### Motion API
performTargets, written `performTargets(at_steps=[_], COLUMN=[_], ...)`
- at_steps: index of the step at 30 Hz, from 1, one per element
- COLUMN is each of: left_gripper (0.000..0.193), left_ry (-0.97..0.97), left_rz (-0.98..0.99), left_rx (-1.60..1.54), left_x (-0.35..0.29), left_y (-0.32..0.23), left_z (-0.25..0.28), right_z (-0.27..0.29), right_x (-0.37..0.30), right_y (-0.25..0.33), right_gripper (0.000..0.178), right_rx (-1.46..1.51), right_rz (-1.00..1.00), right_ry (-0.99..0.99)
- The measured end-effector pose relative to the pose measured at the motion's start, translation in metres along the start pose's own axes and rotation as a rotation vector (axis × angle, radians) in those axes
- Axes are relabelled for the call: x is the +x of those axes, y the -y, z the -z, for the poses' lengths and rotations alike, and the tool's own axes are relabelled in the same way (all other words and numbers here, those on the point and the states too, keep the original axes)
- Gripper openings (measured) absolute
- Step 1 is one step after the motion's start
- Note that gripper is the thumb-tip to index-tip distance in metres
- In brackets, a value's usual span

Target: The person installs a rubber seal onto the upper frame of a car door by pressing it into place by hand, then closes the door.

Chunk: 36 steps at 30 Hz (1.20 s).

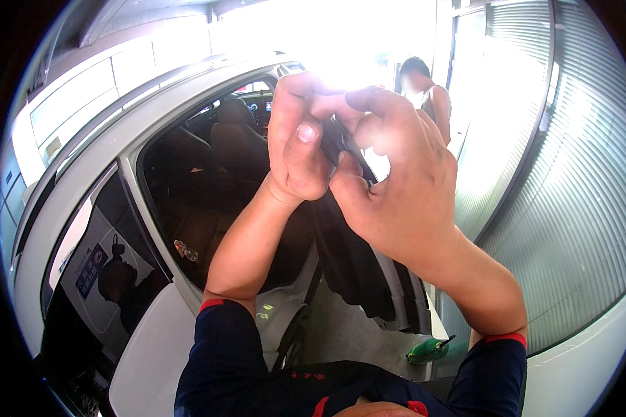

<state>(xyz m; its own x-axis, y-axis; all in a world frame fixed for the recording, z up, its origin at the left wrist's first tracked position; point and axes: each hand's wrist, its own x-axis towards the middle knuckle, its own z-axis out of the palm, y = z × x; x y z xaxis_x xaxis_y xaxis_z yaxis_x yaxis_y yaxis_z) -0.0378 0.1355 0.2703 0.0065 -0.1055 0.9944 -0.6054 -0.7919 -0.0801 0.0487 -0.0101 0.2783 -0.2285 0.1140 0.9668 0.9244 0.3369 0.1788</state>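
Note:
Both my arms reach up to the top of an open car door [368, 278], which stands beside a white car [149, 326]. My left hand [299, 142] is closed at the left side of the door's dark upper edge [339, 135]. Its fingers curl and its thumb points up; what they grip, if anything, is hidden. On the right side of that edge, my right hand [407, 174] is closed, thumb and bent fingers around the dark frame. Glare washes out the fingertips of both hands.
Dark car seats [236, 135] show through the doorway. A green bottle-shaped thing [428, 349] with a dark spout stands on the floor beyond the door. A slatted glass wall [563, 174] runs along the right. Another person [435, 104] stands farther back.

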Motion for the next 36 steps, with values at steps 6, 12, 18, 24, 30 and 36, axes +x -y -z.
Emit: performTargets(at_steps=[6, 12, 18, 24, 30, 36], left_gripper=[0.056, 0.057, 0.059, 0.056, 0.050, 0.053], left_ry=[0.031, -0.029, 0.054, -0.048, -0.023, -0.099], left_rz=[-0.023, -0.028, -0.176, 0.137, 0.096, 0.191], left_rx=[-0.042, -0.103, 0.029, -0.197, -0.234, -0.314], left_x=[-0.001, -0.003, -0.001, -0.005, -0.003, 0.000], left_y=[0.004, 0.003, -0.007, -0.017, -0.008, -0.019], left_z=[0.001, -0.001, -0.004, -0.013, -0.008, -0.020], right_z=[-0.001, -0.001, 0.002, 0.004, 0.002, 0.022], right_x=[0.000, -0.001, 0.000, -0.004, -0.014, -0.019], right_y=[0.000, 0.001, 0.005, 0.009, 0.001, 0.000], right_gripper=[0.043, 0.045, 0.040, 0.045, 0.056, 0.064], right_rx=[0.029, 0.028, 0.042, 0.090, 0.067, 0.199], right_rz=[0.029, 0.002, -0.013, -0.138, -0.143, -0.251], right_ry=[-0.014, -0.003, -0.051, -0.010, -0.020, 0.109])
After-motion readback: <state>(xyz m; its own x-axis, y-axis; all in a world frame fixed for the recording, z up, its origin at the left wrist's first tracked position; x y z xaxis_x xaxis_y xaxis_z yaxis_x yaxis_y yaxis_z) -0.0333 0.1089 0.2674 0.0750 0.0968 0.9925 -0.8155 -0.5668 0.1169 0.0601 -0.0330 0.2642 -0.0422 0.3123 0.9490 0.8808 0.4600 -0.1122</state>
